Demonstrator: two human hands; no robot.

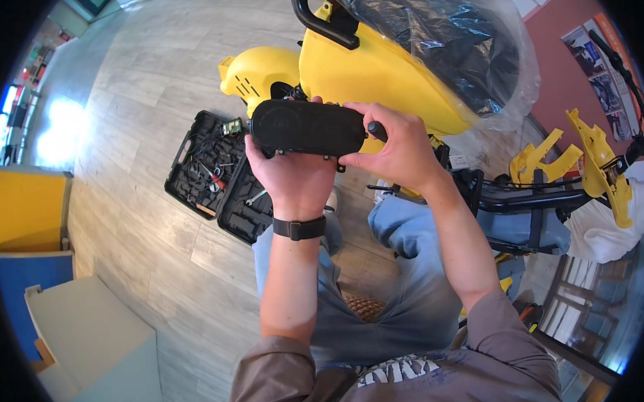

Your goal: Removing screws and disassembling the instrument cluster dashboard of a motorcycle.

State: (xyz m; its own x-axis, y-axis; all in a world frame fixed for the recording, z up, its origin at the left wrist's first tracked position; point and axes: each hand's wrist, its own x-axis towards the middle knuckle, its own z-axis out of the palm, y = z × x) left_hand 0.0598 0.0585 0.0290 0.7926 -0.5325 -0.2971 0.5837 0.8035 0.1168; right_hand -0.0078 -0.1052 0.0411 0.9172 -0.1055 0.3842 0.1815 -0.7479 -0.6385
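Note:
In front of me is a black oblong plastic housing (pixel 306 126) with rounded ends and small tabs along its lower edge. My left hand (pixel 296 177) lies under it, palm up, with the thumb on its left end and some fingertips showing behind its top edge. At its right end, my right hand (pixel 400 141) pinches the housing between thumb and fingers. A short black handle (pixel 378 132) pokes out of that same hand; its other end is hidden, so its kind does not show. The underside of the housing is out of sight.
An open black tool case (pixel 204 165) with wrenches and a red-handled tool lies on the wooden floor (pixel 146 209). A yellow vehicle body (pixel 374 69), partly wrapped in clear plastic, stands ahead. To the right are a black frame (pixel 530 201) and yellow panels (pixel 599 164).

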